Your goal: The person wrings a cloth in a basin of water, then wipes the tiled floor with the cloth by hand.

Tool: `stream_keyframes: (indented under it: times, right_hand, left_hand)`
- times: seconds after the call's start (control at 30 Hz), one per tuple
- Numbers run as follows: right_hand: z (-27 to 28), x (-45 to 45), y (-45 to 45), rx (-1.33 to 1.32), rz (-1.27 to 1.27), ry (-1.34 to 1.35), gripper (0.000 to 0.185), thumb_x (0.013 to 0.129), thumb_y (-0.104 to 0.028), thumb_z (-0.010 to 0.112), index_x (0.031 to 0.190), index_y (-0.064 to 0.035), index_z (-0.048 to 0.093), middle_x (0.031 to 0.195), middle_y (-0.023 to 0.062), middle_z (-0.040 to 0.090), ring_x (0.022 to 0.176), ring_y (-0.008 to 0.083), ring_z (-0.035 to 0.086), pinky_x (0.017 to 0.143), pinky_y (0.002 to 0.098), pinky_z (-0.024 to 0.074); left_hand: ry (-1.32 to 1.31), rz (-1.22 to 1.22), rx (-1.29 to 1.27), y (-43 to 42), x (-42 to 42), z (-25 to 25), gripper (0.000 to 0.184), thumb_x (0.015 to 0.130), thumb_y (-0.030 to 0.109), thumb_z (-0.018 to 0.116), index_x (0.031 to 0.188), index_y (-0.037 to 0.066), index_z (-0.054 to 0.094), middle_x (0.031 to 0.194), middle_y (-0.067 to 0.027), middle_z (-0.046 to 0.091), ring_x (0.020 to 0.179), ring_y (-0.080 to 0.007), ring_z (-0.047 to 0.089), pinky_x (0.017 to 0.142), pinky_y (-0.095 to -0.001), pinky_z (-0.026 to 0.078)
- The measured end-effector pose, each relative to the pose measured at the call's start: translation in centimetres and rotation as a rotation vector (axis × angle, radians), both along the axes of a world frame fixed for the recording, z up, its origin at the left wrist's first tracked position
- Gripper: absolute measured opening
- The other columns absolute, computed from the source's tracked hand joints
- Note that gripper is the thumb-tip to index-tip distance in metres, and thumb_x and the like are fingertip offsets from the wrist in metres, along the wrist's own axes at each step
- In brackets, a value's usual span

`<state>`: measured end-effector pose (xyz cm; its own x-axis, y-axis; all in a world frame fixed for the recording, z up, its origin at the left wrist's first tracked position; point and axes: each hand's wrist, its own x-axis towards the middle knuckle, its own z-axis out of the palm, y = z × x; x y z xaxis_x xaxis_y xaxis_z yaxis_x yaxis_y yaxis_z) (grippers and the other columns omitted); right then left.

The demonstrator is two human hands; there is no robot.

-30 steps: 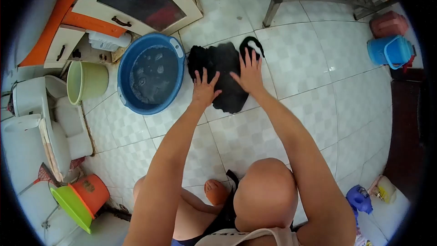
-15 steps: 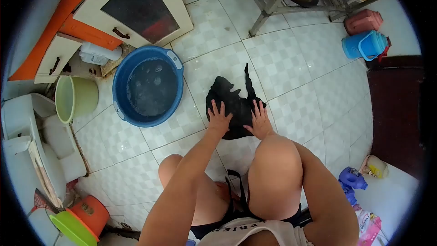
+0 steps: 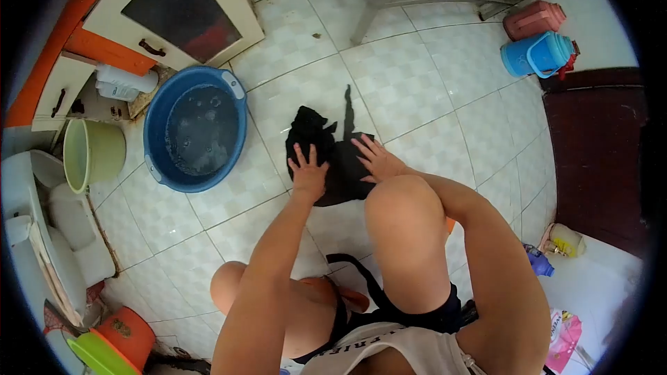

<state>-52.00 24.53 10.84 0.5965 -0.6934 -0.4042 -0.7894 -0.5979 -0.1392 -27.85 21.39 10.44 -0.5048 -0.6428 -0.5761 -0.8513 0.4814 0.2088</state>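
A wet-looking black cloth lies on the pale tiled floor in front of my knees. Its far left part is bunched up, while the part between my hands lies flatter. A narrow black strip extends from it away from me. My left hand rests palm down on the cloth's left side, fingers spread. On its right edge my right hand presses with outstretched fingers. To the left of the cloth stands a blue basin holding cloudy grey water with some bubbles.
A pale green bucket stands left of the basin, beside cabinets. A metal stand is at the far side. Blue and red jugs sit at the right wall. An orange bucket is at lower left.
The cloth between my hands now lies flatter and wider, and my right hand has turned to point more leftward. The whole view has shifted, with the basin and cloth further left.
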Motion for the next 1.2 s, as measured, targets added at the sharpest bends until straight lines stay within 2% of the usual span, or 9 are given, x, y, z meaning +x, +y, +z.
stream_keyframes:
  times: [0.17,0.3,0.53,0.63,0.73,0.9,0.97,1.1,1.2]
  right_hand:
    - [-0.9,-1.3,-0.3,-0.053,0.029,-0.281,0.065,0.084,-0.043,0.064,0.13,0.0016,0.051,0.154,0.0208,0.015,0.14,0.04,0.016,0.11,0.0486,0.0264]
    - [-1.8,-2.6,-0.6,-0.085,0.043,-0.384,0.062,0.085,-0.04,0.063,0.132,-0.0013,0.049,0.153,0.0166,0.021,0.141,0.0358,0.019,0.111,0.0489,0.0239]
    - [-4.0,-10.1,-2.7,-0.345,-0.1,-0.38,0.066,0.08,-0.036,0.066,0.135,-0.0065,0.045,0.148,0.0134,0.033,0.136,0.0337,0.028,0.11,0.0516,0.0236]
    - [-3.4,-16.2,-1.8,-0.384,-0.35,-0.384,0.066,0.08,-0.035,0.066,0.135,-0.0059,0.045,0.147,0.0148,0.034,0.135,0.0341,0.031,0.109,0.0538,0.0225]
    - [-3.4,-23.6,1.9,-0.446,-0.639,-0.336,0.067,0.08,-0.031,0.066,0.137,-0.0057,0.042,0.148,0.0158,0.032,0.136,0.0347,0.029,0.109,0.0558,0.0218]
    - [-3.4,-35.4,13.2,-0.54,-1.122,-0.199,0.068,0.079,-0.017,0.064,0.14,-0.004,0.037,0.151,0.0194,0.024,0.139,0.037,0.022,0.108,0.055,0.0215]
    - [-5.1,-39.0,19.1,-0.56,-1.312,-0.197,0.074,0.077,-0.016,0.065,0.143,-0.0048,0.033,0.15,0.0248,0.022,0.139,0.0407,0.02,0.11,0.0531,0.0196]
    - [-6.7,-38.7,23.6,-0.609,-1.566,-0.388,0.088,0.077,-0.033,0.069,0.146,-0.0013,0.025,0.149,0.0317,0.018,0.138,0.0483,0.016,0.111,0.0541,0.016]
    - [-6.1,-34.0,19.1,-0.726,-1.524,-0.367,0.098,0.075,-0.05,0.07,0.146,-0.0004,0.024,0.149,0.0324,0.018,0.136,0.0521,0.014,0.11,0.0587,0.0141]
  left_hand:
    - [0.111,0.061,-0.07,0.0,0.5,1.4,0.064,0.064,0.032,0.082,0.122,0.02,0.059,0.152,-0.0198,0.019,0.139,-0.0521,0.006,0.106,-0.0661,0.022]
    - [0.081,0.082,-0.08,0.1,-0.5,3.1,0.064,0.066,0.036,0.081,0.122,0.015,0.058,0.15,-0.0225,0.022,0.138,-0.0522,0.008,0.107,-0.0629,0.024]
    - [0.006,0.209,-0.224,-0.1,-8.3,-0.6,0.077,0.068,0.044,0.079,0.132,0.015,0.048,0.148,-0.025,0.025,0.135,-0.0547,0.015,0.104,-0.0642,0.027]
    - [0.132,0.172,-0.342,-1.8,-13.1,-3.5,0.074,0.069,0.042,0.078,0.132,0.017,0.048,0.148,-0.024,0.025,0.134,-0.0545,0.017,0.104,-0.0637,0.027]
    - [0.221,0.043,-0.353,-2.8,-22.8,-3.6,0.071,0.073,0.039,0.075,0.134,0.017,0.047,0.149,-0.0214,0.025,0.135,-0.0524,0.017,0.105,-0.0618,0.026]
    - [0.436,-0.356,-0.168,1.8,-38.6,-2.4,0.066,0.079,0.035,0.07,0.138,0.018,0.044,0.151,-0.017,0.024,0.137,-0.0488,0.018,0.108,-0.0585,0.025]
    - [0.521,-0.523,-0.046,5.0,-41.7,-2.0,0.064,0.082,0.033,0.068,0.139,0.019,0.043,0.152,-0.0153,0.024,0.137,-0.0474,0.019,0.109,-0.0572,0.025]
    - [0.691,-0.582,-0.098,8.2,-42.3,-3.6,0.059,0.083,0.031,0.066,0.136,0.017,0.048,0.152,-0.0126,0.026,0.138,-0.0459,0.02,0.109,-0.0568,0.024]
    - [0.568,-0.605,-0.172,6.1,-41.1,-3.0,0.059,0.085,0.029,0.064,0.14,0.022,0.043,0.153,-0.0098,0.025,0.139,-0.0404,0.022,0.11,-0.0565,0.023]
